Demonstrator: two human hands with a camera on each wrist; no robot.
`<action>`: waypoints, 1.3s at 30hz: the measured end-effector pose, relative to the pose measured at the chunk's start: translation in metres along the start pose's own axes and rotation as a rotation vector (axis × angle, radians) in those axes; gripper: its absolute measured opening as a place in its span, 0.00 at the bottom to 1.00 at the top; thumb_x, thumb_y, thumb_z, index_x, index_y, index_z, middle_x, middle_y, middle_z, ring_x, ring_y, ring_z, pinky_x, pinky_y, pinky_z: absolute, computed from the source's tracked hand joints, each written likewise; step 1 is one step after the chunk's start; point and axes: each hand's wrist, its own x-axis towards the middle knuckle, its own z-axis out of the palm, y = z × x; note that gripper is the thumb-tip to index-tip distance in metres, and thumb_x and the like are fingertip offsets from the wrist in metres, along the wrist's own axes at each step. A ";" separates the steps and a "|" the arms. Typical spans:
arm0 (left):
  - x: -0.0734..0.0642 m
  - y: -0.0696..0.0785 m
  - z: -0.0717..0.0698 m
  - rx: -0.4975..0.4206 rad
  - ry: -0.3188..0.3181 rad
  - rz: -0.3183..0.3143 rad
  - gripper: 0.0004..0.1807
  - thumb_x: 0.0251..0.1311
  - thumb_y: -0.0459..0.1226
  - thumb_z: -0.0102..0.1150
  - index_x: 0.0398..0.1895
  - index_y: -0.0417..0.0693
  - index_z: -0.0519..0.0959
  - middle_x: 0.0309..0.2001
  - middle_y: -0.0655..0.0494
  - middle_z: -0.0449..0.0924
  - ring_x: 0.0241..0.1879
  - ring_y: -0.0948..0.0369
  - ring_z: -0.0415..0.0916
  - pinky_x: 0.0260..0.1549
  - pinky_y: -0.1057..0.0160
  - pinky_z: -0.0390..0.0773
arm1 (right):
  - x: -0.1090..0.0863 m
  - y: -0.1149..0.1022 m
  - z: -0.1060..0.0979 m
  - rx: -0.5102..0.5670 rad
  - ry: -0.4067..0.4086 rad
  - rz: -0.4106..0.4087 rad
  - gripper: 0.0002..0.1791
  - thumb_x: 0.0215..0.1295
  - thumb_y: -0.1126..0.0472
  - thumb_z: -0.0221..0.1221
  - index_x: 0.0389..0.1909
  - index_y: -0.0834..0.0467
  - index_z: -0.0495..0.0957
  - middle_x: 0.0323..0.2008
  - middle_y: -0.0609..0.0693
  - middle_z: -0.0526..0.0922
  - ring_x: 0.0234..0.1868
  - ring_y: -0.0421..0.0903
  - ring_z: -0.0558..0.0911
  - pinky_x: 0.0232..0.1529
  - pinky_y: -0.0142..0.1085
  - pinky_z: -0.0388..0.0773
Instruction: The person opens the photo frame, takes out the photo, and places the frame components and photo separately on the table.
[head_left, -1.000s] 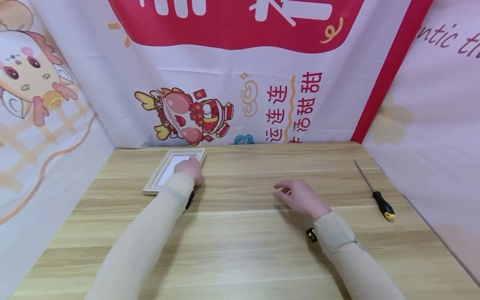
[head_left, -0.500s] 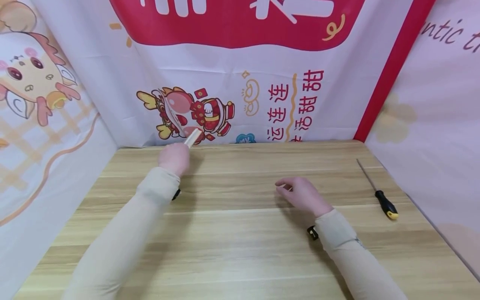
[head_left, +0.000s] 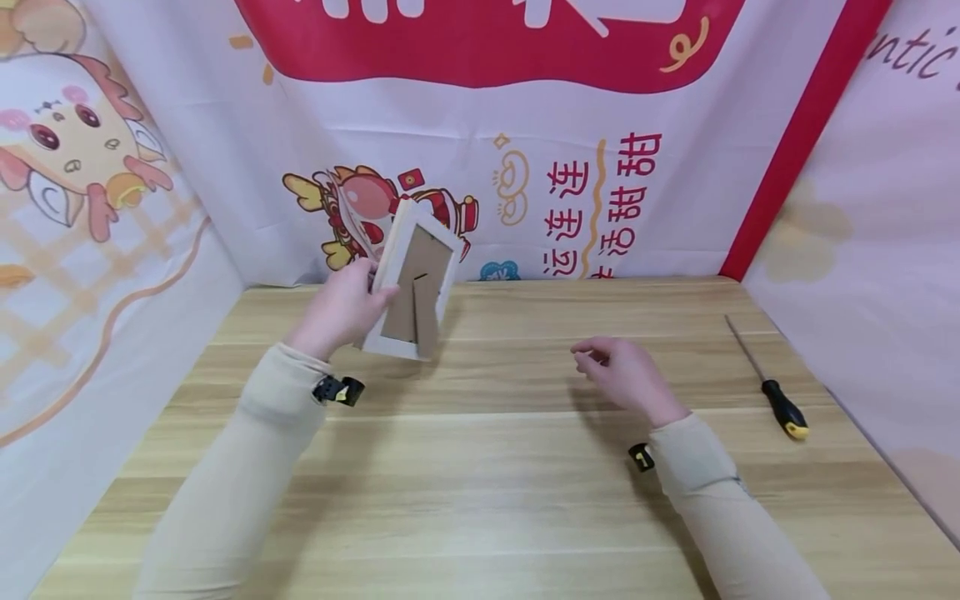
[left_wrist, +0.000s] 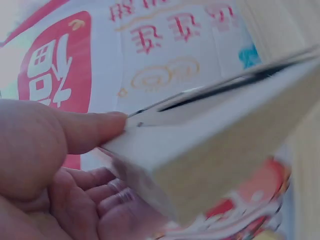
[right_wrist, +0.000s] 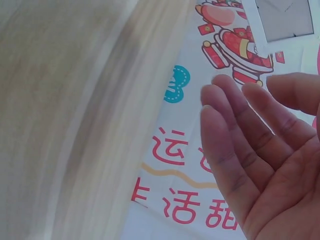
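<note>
My left hand [head_left: 341, 307] grips a white picture frame [head_left: 396, 346] by its left side, thumb on the back face and fingers around the other side. The frame stands tilted over the far left of the table, its brown backing board and fold-out stand leg [head_left: 426, 317] turned toward me. In the left wrist view the thumb presses the frame's edge [left_wrist: 225, 140], and the curled fingers lie beneath. My right hand [head_left: 622, 375] hovers over the middle right of the table, fingers loosely bent and holding nothing, as the right wrist view also shows.
A screwdriver [head_left: 780, 402] with a black and yellow handle lies on the wooden table [head_left: 480, 500] at the right. White printed cloth [head_left: 495, 117] hangs along the back, with more cloth at both sides. Each wrist carries a small black strap-on device.
My left hand has lifted the picture frame from the table and turned it, so its back now faces me. The right hand has hardly moved; the head view has shifted slightly.
</note>
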 end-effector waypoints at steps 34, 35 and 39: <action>-0.019 0.004 0.155 -0.849 -0.392 -0.221 0.14 0.72 0.37 0.53 0.51 0.34 0.76 0.40 0.44 0.79 0.35 0.56 0.80 0.35 0.59 0.84 | -0.030 0.047 -0.045 -0.136 -0.023 0.031 0.14 0.70 0.62 0.58 0.50 0.65 0.83 0.38 0.55 0.86 0.35 0.48 0.82 0.34 0.41 0.79; -0.019 0.004 0.157 -0.853 -0.394 -0.223 0.14 0.72 0.37 0.53 0.52 0.34 0.76 0.41 0.43 0.80 0.36 0.55 0.81 0.36 0.58 0.84 | -0.031 0.049 -0.046 -0.137 -0.024 0.034 0.14 0.70 0.62 0.58 0.50 0.65 0.83 0.38 0.55 0.86 0.35 0.48 0.82 0.34 0.41 0.79; -0.017 0.001 0.163 -0.855 -0.400 -0.238 0.16 0.72 0.36 0.54 0.55 0.33 0.74 0.44 0.40 0.80 0.40 0.52 0.82 0.40 0.55 0.84 | -0.035 0.056 -0.049 -0.154 -0.017 0.028 0.13 0.69 0.63 0.58 0.49 0.65 0.83 0.39 0.56 0.87 0.36 0.50 0.83 0.38 0.45 0.79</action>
